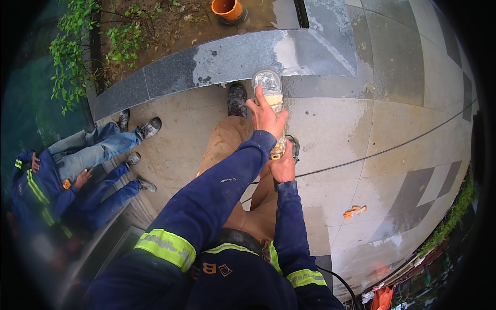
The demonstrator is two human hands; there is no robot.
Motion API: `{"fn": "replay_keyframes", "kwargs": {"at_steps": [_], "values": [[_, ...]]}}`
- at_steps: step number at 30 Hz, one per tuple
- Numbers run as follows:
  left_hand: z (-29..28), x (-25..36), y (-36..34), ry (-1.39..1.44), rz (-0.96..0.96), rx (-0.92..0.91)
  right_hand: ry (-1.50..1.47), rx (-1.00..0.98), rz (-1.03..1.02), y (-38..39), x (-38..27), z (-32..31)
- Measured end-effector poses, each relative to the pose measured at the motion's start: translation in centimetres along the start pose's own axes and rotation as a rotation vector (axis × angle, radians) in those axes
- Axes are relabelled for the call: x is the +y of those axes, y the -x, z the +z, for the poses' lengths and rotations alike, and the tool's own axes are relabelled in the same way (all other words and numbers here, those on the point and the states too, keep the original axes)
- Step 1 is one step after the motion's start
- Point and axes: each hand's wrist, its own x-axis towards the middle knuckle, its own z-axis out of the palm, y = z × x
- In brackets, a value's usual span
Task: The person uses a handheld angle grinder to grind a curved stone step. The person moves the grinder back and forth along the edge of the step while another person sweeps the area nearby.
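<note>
I stand on a wet stone pavement and hold a clear plastic bottle (270,89) with a pale yellowish liquid in front of me. My left hand (265,117) grips the bottle around its middle. Below it, my right hand (283,165) is closed at the bottle's lower end, where a yellow cap (276,153) shows. Both arms wear dark blue sleeves with yellow reflective bands. My brown trousers and dark shoe (237,99) show beneath the bottle.
A curved grey granite kerb (217,59) borders a soil bed with green plants (77,51) and an orange pot (227,9). Two people in blue work clothes (62,175) stand at left. A black cable (392,147) crosses the pavement; an orange object (355,211) lies at right.
</note>
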Motion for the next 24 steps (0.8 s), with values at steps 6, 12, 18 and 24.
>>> {"fn": "replay_keyframes", "kwargs": {"at_steps": [6,12,18,24], "values": [[0.6,0.8,-0.3,0.022,-0.003,-0.024,-0.034,0.042,-0.059,-0.9,1.3,0.1],[-0.4,-0.5,-0.2,-0.029,0.016,0.029,0.006,-0.005,-0.017,-0.2,0.0,0.5],[0.4,0.1,0.4,-0.023,-0.002,-0.011,-0.062,0.023,0.011,0.6,0.4,0.2],[-0.2,0.8,-0.6,-0.013,0.005,-0.034,-0.001,0.025,-0.021,-0.5,0.1,0.4]]}}
